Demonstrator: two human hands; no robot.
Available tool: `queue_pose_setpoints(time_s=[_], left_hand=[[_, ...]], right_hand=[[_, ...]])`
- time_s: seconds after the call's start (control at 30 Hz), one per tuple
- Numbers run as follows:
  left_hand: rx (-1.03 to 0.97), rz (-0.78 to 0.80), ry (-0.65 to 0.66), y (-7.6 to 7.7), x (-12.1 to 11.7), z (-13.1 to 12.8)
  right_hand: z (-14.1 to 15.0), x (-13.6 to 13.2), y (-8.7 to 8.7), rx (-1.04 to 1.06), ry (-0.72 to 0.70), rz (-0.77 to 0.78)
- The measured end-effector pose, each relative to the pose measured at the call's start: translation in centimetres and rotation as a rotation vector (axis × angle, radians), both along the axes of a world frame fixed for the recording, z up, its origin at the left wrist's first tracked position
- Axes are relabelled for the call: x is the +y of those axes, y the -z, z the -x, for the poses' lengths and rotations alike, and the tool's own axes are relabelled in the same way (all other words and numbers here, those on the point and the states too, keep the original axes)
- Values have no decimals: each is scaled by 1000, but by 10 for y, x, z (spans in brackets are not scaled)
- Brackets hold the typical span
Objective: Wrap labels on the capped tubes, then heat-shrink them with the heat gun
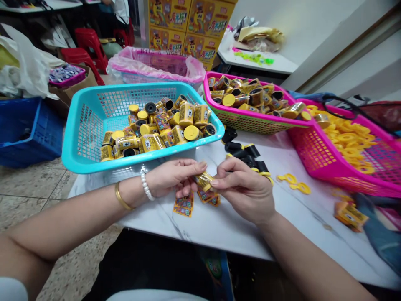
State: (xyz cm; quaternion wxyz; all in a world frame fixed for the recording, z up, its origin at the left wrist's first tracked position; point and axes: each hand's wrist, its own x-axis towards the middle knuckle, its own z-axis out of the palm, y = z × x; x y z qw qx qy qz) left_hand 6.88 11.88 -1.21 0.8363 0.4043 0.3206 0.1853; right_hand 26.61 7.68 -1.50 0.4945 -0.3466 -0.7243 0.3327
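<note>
Between my two hands is a small yellow labelled cylinder [204,181], held just above the white marbled table [225,234]. My left hand [175,177], with a pearl bracelet at the wrist, grips its left end, thumb on top. The fingers of my right hand [246,186] pinch its right end. Printed labels [184,205] lie on the table under my hands. Several black cylinders with yellow rims [247,154] lie just beyond my right hand. Past my left hand stands a turquoise basket [90,167] with many labelled cylinders [156,129].
A pink basket [257,113] of labelled cylinders stands at the back. Another pink basket [319,146] at right holds yellow ring-shaped pieces [351,133]. Loose yellow pieces [294,183] lie on the table. A blue crate [46,138] stands at left; stacked yellow cartons [188,29] rise behind.
</note>
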Motion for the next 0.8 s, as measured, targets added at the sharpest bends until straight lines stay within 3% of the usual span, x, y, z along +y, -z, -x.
queue_pose_setpoints(time_s=[0.13, 0.27, 0.5, 0.73, 0.8], left_hand=[[48, 44, -2, 0, 2, 1], [7, 85, -5, -1, 3, 1], [25, 133, 28, 2, 4, 0], [-5, 93, 7, -1, 2, 0], [-7, 60, -17, -2, 1, -1]], right_hand=[[0, 4, 1, 26, 30, 61], [-1, 7, 2, 68, -32, 190], [4, 2, 9, 22, 144, 34], [4, -1, 2, -37, 33, 61], [4, -1, -8, -83, 88, 11]])
